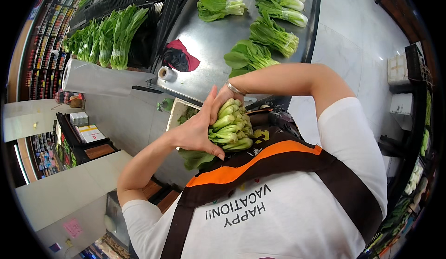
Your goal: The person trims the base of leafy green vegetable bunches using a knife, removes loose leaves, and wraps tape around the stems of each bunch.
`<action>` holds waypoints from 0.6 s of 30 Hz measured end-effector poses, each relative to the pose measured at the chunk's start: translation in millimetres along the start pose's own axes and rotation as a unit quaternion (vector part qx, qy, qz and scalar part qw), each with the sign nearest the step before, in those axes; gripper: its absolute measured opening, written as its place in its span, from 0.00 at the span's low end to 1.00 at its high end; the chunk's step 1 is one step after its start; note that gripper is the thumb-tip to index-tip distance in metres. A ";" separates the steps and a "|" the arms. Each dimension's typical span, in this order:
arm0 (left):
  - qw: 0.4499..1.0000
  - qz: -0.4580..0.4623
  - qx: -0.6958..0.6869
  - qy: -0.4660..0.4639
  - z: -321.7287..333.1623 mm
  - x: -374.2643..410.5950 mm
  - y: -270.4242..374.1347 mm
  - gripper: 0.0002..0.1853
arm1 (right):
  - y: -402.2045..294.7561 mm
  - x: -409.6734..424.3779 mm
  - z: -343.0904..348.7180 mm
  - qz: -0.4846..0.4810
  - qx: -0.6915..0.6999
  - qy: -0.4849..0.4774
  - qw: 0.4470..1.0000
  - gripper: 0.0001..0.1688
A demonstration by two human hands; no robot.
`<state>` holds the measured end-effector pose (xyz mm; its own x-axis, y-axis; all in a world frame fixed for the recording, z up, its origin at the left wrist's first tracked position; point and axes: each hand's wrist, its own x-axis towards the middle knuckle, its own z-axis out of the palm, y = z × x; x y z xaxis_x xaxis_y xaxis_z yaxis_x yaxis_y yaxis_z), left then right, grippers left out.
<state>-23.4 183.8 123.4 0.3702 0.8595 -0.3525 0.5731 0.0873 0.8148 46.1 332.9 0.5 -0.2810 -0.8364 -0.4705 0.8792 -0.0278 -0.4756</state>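
A loose bunch of leafy greens point(231, 124) is clasped in front of my apron, its pale cut stems facing up and some leaves hanging below. My left hand point(197, 130) wraps its left side, thumb low and fingers pointing up. At the top left of the stems my right hand point(221, 100), with a silver bracelet at the wrist, curls over them; some of its fingertips are hidden. Beyond, the metal table point(209, 35) bears a tied bunch of greens point(221, 6) and, along its right side, several more taped bunches point(275, 35). A roll of tape point(167, 74) stands near its left corner.
A dark red and black cloth point(181, 55) lies by the tape. Left of the table are a roll of clear plastic bags point(94, 77) and a black display with upright bunches point(118, 39). A white foam box point(173, 114) with greens sits below the table's near edge.
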 end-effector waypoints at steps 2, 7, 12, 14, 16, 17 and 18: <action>1.000 0.012 0.019 0.003 0.9 2.2 -1.7 0.84 | -0.7 -7.2 0.3 0.013 0.015 -0.029 0.999 0.29; 0.993 -0.044 -0.108 -0.023 6.4 2.7 -11.6 0.83 | 8.9 -25.2 12.6 -0.015 0.000 -0.079 0.997 0.41; 0.963 -0.073 -0.243 -0.090 9.5 8.4 -32.0 0.71 | 31.7 -37.1 10.4 -0.102 0.062 -0.040 0.992 0.51; 0.941 -0.127 -0.294 -0.111 6.1 9.3 -37.9 0.70 | 44.1 -41.2 7.7 -0.132 0.089 -0.041 0.986 0.60; 0.919 -0.172 -0.333 -0.119 3.5 7.4 -42.5 0.70 | 53.6 -45.5 17.2 -0.173 0.127 -0.020 0.976 0.61; 0.909 -0.191 -0.350 -0.120 3.2 6.6 -44.3 0.70 | 59.8 -45.4 19.4 -0.192 0.146 -0.010 0.970 0.62; 0.898 -0.210 -0.366 -0.121 2.6 6.1 -45.1 0.71 | 68.1 -42.0 18.7 -0.215 0.174 -0.038 0.960 0.64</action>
<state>-45.1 183.7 83.3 0.4322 0.5467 -0.7172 0.0974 0.7623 0.6398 125.0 356.0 1.8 -0.6288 -0.7446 -0.2240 0.7677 -0.5488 -0.3308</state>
